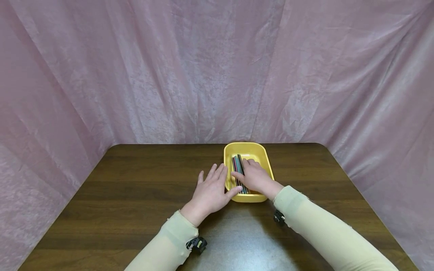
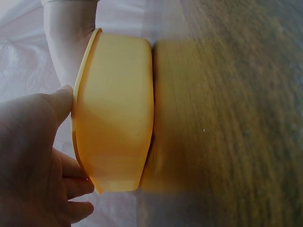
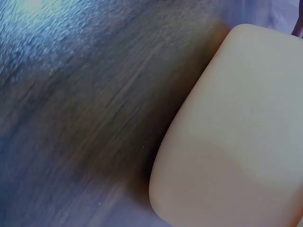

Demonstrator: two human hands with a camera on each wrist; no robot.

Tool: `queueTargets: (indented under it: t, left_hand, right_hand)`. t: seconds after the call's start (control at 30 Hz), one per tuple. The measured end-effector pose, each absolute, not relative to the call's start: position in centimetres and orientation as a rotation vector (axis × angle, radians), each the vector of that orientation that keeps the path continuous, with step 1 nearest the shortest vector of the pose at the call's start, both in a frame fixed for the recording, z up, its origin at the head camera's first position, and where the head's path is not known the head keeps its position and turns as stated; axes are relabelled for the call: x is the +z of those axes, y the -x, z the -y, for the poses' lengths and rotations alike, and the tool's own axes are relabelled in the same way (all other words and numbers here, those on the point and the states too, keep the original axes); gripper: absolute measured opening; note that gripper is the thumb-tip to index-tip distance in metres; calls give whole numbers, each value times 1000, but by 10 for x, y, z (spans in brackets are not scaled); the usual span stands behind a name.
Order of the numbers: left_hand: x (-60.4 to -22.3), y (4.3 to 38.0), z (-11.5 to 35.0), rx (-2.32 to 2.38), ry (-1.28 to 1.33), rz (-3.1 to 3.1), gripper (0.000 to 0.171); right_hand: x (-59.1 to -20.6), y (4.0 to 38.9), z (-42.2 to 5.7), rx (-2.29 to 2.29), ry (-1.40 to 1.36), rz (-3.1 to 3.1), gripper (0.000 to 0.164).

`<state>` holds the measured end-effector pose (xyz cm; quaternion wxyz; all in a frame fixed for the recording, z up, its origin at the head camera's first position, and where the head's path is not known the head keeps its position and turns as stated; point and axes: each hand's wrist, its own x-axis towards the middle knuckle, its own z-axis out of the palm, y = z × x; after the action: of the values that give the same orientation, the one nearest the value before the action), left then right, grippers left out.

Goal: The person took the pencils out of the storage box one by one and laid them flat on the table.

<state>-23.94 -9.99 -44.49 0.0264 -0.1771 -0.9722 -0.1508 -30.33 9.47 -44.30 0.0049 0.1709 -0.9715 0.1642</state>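
A yellow rectangular bin stands at the far side of the table, right of centre. Several thin coloured pencils lie lengthwise in its left half, dark, teal and pink among them. My left hand is at the bin's left side, fingers straight, with its thumb across the near rim over the pencil ends. In the left wrist view, that hand's fingertips meet the rim of the bin. My right hand reaches into the bin from the right, thumb stretched over the pencils, fingers spread beside them; its fingertips are partly hidden.
Under the bin is a dark brown wooden table with rounded far corners. A pink curtain hangs right behind its far edge. The right wrist view is mostly filled by the bin's outer wall and the tabletop.
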Motion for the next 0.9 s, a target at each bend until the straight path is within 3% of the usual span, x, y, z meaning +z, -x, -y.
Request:
queueTargets:
  t: [0.63, 0.9]
  left_hand:
    - [-446, 239, 100, -456, 529, 3006, 99]
    - [-446, 238, 99, -459, 529, 3010, 97]
  right_hand:
    - [-437, 312, -100, 1078, -300, 3059, 74]
    - [-438, 315, -108, 1475, -143, 3064, 55]
